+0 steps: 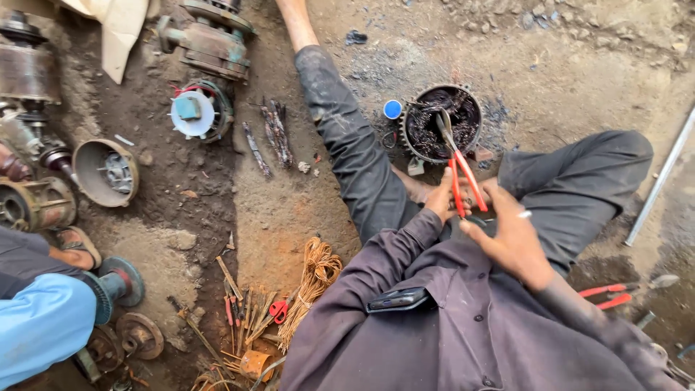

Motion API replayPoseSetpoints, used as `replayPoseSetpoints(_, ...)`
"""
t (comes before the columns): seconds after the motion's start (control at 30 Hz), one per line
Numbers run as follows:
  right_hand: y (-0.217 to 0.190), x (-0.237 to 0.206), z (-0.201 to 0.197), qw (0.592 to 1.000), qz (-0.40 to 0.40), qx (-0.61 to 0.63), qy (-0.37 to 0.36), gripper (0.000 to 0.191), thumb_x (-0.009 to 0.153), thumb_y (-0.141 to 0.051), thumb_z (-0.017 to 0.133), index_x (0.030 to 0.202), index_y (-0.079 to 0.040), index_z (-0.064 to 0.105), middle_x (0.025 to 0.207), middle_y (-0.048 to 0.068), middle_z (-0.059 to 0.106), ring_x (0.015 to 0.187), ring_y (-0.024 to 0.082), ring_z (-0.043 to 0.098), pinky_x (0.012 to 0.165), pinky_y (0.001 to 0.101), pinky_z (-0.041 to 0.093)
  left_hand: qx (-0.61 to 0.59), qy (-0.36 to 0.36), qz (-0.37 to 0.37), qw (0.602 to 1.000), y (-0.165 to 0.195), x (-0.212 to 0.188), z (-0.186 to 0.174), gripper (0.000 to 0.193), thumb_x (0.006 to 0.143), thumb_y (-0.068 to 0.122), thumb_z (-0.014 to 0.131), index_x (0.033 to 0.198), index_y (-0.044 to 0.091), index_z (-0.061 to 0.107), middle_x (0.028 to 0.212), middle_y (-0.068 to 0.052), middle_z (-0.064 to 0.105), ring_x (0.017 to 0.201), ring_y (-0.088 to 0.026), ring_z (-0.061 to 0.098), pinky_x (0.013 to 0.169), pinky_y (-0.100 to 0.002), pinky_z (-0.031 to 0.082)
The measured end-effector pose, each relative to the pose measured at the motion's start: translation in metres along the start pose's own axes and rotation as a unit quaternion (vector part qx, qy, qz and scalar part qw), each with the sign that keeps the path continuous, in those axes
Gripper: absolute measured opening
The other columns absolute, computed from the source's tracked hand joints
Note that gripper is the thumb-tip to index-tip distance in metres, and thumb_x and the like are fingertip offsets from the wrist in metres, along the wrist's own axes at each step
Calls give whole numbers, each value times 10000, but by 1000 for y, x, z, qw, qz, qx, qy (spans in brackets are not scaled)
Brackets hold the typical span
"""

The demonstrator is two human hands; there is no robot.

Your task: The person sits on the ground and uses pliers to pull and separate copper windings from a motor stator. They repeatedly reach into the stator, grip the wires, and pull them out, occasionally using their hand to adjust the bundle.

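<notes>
Head view: both hands grip red-handled pliers (463, 177) — left hand (440, 201) and right hand (507, 232) fingers curled round the handles, tips inside the motor stator (441, 123) just beyond. Blue cap (392, 109) beside it; copper wire bundle (315, 279) well left; spare pliers (615, 295) right.

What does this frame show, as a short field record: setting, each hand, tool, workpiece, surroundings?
Setting: person seated on dirt ground, head view looking down
Left hand: gripping the red handles of the pliers
Right hand: beside the handles; contact unclear
Tool: pliers' jaws reach into the workpiece
Workpiece: round motor stator with dark burnt windings, standing on the ground between the legs
Nearby: blue cap, copper wire bundle, second red-handled pliers, motor housings at left
Other person: blue sleeve at lower left
</notes>
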State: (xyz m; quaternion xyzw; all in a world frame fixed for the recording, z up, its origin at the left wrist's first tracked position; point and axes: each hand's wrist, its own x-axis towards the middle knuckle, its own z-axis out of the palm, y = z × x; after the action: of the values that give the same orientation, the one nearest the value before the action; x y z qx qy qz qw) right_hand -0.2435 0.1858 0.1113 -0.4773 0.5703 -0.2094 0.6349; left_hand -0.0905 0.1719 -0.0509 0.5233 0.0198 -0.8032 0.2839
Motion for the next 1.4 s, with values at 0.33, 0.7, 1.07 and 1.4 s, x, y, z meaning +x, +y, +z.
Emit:
replayPoseSetpoints(0.33, -55, -41, -37, 939, -140, 314, 14, 355, 1032, -142, 611, 1327, 52, 572, 1193, 218, 681, 1147, 298, 670, 1067, 472, 521, -118, -15, -15, 993, -11, 26, -2, 547, 986, 741, 430, 936, 202, 507, 602, 22, 417, 460, -154, 414, 464, -351, 374)
replayPoseSetpoints(0.7, -36, -28, -25, 881, -214, 423, -17, 231, 1013, -255, 622, 1042, -30, 580, 1092, 255, 693, 1066, 348, 658, 1040, 515, 494, -111, 6, 4, 994, -25, 38, -10, 547, 995, 713, 433, 943, 177, 533, 603, 5, 452, 452, -162, 437, 449, -350, 408)
replayPoseSetpoints(1.07, -30, -23, -22, 879, -178, 442, -6, 203, 1005, -249, 601, 965, -54, 558, 965, 253, 689, 955, 344, 651, 1014, 541, 485, -116, 6, 9, 993, -30, 39, -13, 563, 1009, 703, 407, 935, 160, 539, 596, 1, 438, 439, -167, 437, 429, -356, 427)
replayPoseSetpoints(1.4, -30, -20, -23, 876, -173, 450, -16, 218, 996, -264, 610, 976, -55, 554, 985, 255, 687, 997, 351, 652, 1031, 544, 476, -111, 9, 12, 994, -34, 41, -17, 575, 1003, 700, 421, 944, 141, 539, 613, -11, 442, 461, -169, 448, 442, -357, 439)
